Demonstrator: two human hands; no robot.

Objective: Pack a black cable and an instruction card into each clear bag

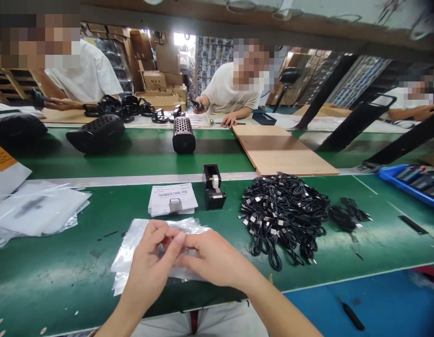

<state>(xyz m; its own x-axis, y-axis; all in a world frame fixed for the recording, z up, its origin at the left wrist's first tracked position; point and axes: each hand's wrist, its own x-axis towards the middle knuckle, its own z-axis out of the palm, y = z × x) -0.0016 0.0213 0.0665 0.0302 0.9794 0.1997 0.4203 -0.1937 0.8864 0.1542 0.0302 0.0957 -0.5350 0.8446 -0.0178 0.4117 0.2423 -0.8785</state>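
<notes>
My left hand (152,264) and my right hand (215,260) meet fingertip to fingertip, both closed in a pinch. Between them is the edge of a clear plastic bag, mostly hidden by the fingers. Under the hands lies a loose stack of clear plastic bags (124,262) on the green work surface (80,276). Just beyond sits a pile of white printed booklets (173,199) marked THUNDERTRAIL PRO. A black tape dispenser (214,187) stands to their right. Right of my hands is a big heap of coiled black USB cables (283,215).
Black speakers (184,135) stand on the green belt beyond. A wooden board (283,150) lies at centre right, a blue tray (409,187) at far right. More plastic bags (38,210) lie at left. Co-workers (234,89) sit across, one holding a black item.
</notes>
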